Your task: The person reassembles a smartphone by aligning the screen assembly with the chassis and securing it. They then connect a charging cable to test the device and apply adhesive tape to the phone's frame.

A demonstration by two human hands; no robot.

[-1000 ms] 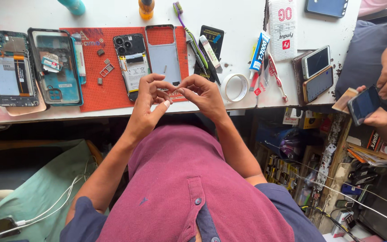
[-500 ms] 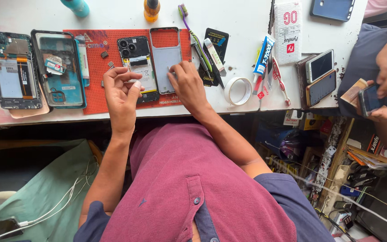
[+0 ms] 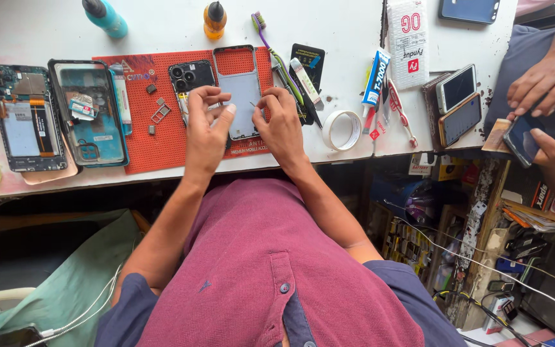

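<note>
Entry, bench, seen from above. My left hand (image 3: 205, 125) lay fingers down on the dark phone (image 3: 191, 80) with its cluster of camera lenses, pressing rather than clasping. My right hand (image 3: 282, 122) was pinched on a thin pin-like tool, too small to name, its tip over the pale phone back panel (image 3: 239, 90). Both parts lay on the red work mat (image 3: 162, 144), near the table edge. The step called, I judged, for a steady panel and a light, flat stroke, wrists braced on the mat.

Count:
- opened phones at the left: two, one bare (image 3: 24, 125), one in a teal frame (image 3: 91, 112)
- bottles: two, teal (image 3: 105, 17) and orange (image 3: 215, 19)
- toothbrush (image 3: 271, 48): one
- tape roll (image 3: 342, 130): one
- glue tube (image 3: 376, 78): one
- stacked phones at the right (image 3: 458, 103): two
- another person's hands, on a further phone (image 3: 523, 138): two
</note>
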